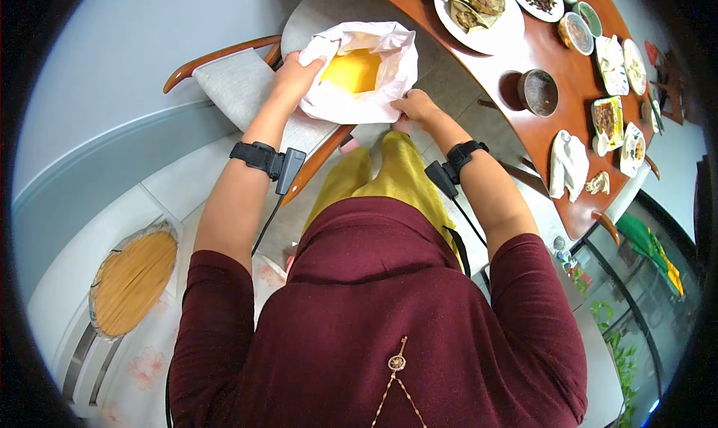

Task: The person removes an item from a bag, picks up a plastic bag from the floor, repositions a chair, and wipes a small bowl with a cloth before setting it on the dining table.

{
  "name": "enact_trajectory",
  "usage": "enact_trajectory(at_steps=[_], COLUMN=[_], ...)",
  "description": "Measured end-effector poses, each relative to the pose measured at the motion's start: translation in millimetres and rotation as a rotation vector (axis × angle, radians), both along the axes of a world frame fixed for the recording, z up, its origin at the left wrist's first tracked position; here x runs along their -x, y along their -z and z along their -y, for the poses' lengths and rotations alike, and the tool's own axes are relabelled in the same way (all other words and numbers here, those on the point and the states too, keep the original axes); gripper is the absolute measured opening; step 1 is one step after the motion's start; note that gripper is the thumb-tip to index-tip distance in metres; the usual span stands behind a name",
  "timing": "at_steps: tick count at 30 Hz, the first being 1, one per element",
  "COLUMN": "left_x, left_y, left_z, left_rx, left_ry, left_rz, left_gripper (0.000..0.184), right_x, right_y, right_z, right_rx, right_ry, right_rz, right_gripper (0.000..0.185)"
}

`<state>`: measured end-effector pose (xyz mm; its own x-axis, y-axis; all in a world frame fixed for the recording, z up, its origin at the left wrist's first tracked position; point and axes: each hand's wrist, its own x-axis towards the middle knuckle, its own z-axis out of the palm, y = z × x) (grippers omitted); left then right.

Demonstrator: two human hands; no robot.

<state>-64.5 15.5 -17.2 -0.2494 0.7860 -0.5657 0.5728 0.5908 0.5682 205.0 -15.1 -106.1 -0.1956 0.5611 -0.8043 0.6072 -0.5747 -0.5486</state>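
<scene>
A white bag (pixel 336 108) with its mouth spread wide faces me near the top middle of the view. Something bright yellow (pixel 353 71) shows inside; whether it is loose contents or a lining I cannot tell. My left hand (pixel 298 78) grips the bag's left rim, thumb over the edge. At the lower right corner of the bag, my right hand (pixel 416 105) pinches the white material with curled fingers. Both wrists wear black straps with small devices. The bag is held in front of a grey chair (pixel 235 80) with wooden arms.
On the right stands a wooden table (pixel 490 77) with a plate of leaf-wrapped food (pixel 497 35), a dark bowl (pixel 538 93), a white cloth (pixel 570 165) and several dishes. A round woven-looking mat (pixel 136 282) lies on the left. Glass panels (pixel 636 278) stand at the lower right.
</scene>
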Motion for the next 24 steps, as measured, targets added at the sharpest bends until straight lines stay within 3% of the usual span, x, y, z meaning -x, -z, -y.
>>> enact_trajectory(at_steps=[3,9,24], left_x=[-2.9,-0.2,20.7], left_y=[-1.3,-0.3,6.4], left_z=[2.1,12.1,26.1], left_rx=[-0.035,-0.084,-0.01], left_ry=[0.077,0.046,-0.086], left_rz=[-0.103,-0.065,0.126], left_gripper=[0.062,0.061,0.058], right_x=[-1.2,3.5,17.4], right_y=[3.4,-10.5,-7.1], right_z=[0.3,5.4,10.1], right_rx=[-0.008,0.05,-0.064], right_ry=[-0.007,0.137,-0.078], right_rz=[-0.011,-0.112,0.05], right_gripper=[0.029,0.029,0.032])
